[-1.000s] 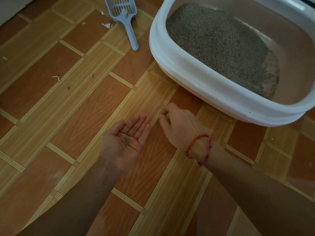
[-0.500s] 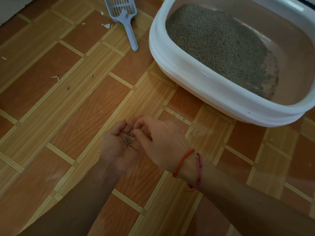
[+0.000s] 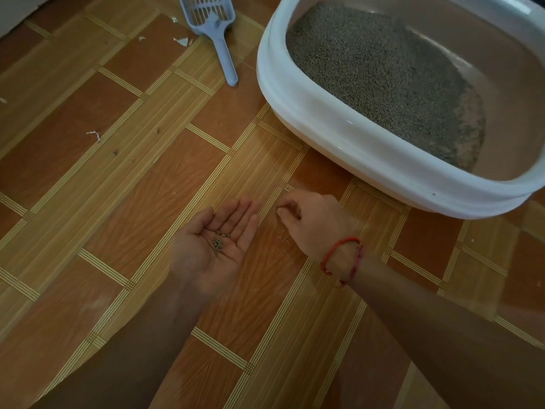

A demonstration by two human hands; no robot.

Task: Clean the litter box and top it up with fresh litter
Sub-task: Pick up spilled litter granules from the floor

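Few granules (image 3: 218, 245) are cupped in the open left hand (image 3: 206, 258); tilted, they would be spilled. Whether anything is pinched by the curled fingers (image 3: 283, 212) of the right hand (image 3: 314, 222) cannot be told.

One view only, worn on the person's head. Faces forward and steeply down onto the floor (image 3: 88, 202), near: left hand (image 3: 212, 246) and right hand (image 3: 312, 219) sit mid-frame, forearms reach up from the bottom edge. Wide angle; litter box (image 3: 354, 143) cut off at top right, scoop (image 3: 219, 33) at top edge.
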